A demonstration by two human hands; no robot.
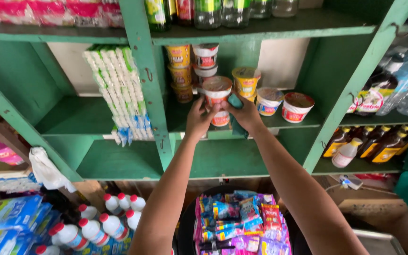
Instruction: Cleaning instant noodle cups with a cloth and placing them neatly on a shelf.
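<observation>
Both hands meet on one red-and-white noodle cup point(217, 90) at the front of the green shelf point(279, 122) — left hand point(199, 119) and right hand point(245, 114), fingers closed around it. Yellow cups point(179, 71) stack just behind it; another red cup point(297, 106) sits to its right.

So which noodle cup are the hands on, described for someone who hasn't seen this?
Look at the green wooden shelf, middle level, right of the post. Among the noodle cups there, it is the red-and-white cup gripped between the left hand and right hand. Unlike its neighbours, it is stacked on another cup at the front edge.
</observation>
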